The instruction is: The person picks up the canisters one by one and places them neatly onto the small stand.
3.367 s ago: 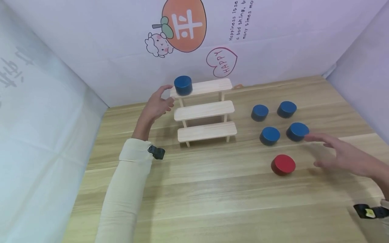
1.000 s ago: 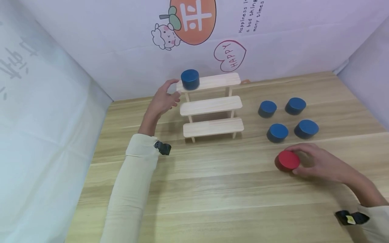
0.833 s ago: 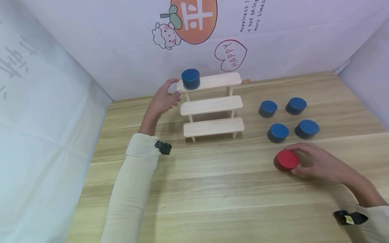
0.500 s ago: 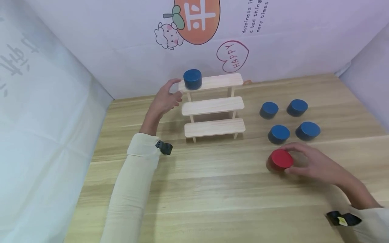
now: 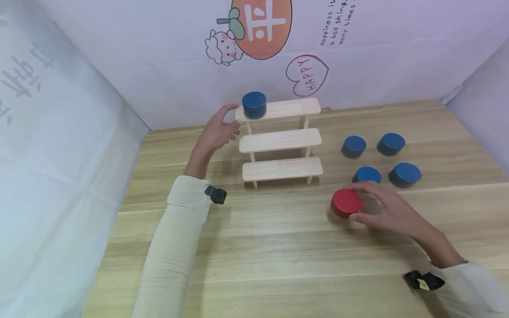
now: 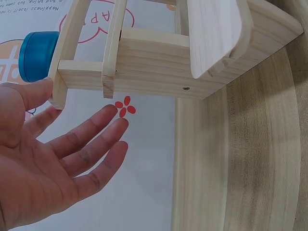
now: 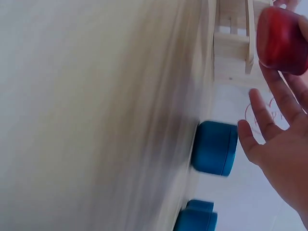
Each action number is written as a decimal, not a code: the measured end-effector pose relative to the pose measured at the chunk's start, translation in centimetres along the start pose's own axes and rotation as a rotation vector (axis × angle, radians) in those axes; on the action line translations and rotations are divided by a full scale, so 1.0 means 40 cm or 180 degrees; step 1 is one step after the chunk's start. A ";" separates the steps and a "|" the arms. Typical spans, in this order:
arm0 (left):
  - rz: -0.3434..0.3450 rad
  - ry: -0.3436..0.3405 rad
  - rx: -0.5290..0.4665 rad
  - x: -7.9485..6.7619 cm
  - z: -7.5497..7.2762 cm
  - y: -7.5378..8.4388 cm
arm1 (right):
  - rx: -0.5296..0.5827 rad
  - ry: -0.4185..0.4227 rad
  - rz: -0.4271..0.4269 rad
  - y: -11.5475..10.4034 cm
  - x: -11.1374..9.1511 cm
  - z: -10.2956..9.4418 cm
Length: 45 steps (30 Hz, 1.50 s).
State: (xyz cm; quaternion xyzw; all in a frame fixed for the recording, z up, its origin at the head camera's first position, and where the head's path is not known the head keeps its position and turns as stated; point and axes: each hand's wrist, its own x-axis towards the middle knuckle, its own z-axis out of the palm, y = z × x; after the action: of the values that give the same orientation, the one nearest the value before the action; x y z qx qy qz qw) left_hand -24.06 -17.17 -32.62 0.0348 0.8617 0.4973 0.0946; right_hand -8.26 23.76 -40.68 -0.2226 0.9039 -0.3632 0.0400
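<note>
My left hand pinches the left end of the top tier of a wooden three-tier display stand, thumb and forefinger at its two edges. The other fingers are spread in the left wrist view. A blue cylindrical block stands on that top tier, just right of the fingertips. In my right hand, a red cylindrical block is pinched between thumb and fingers. The right wrist view shows this red block raised off the table, its far side hidden by the fingers.
Several blue cylindrical blocks stand on the wooden table right of the stand. The nearest blue block is partly covered by my right hand; another blue block is beside it. A printed white cloth hangs behind the table.
My right hand has moved from the blue blocks to the red block, taken hold of it, and carried it left. The left hand stays at the stand; the head view has shifted slightly.
</note>
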 end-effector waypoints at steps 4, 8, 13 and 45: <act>0.0008 -0.0032 0.0025 0.005 0.004 0.007 | 0.0044 0.0142 0.0021 -0.013 0.012 0.012; 0.0048 -0.0015 0.0069 0.009 0.007 0.012 | 0.0135 0.0195 0.0041 -0.022 0.026 0.022; 0.0032 -0.0010 0.0034 0.007 0.006 0.011 | 0.0291 0.0154 0.0095 -0.030 0.049 0.038; 0.0127 0.0066 -0.0015 -0.010 -0.002 -0.004 | 0.0577 0.0741 -0.0091 -0.152 0.237 0.034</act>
State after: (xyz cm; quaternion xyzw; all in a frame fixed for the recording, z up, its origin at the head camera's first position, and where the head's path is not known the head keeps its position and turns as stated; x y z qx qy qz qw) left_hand -23.68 -17.36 -32.68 0.0466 0.8606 0.5014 0.0759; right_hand -14.17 14.95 -36.72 -0.1873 0.8626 -0.4673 -0.0503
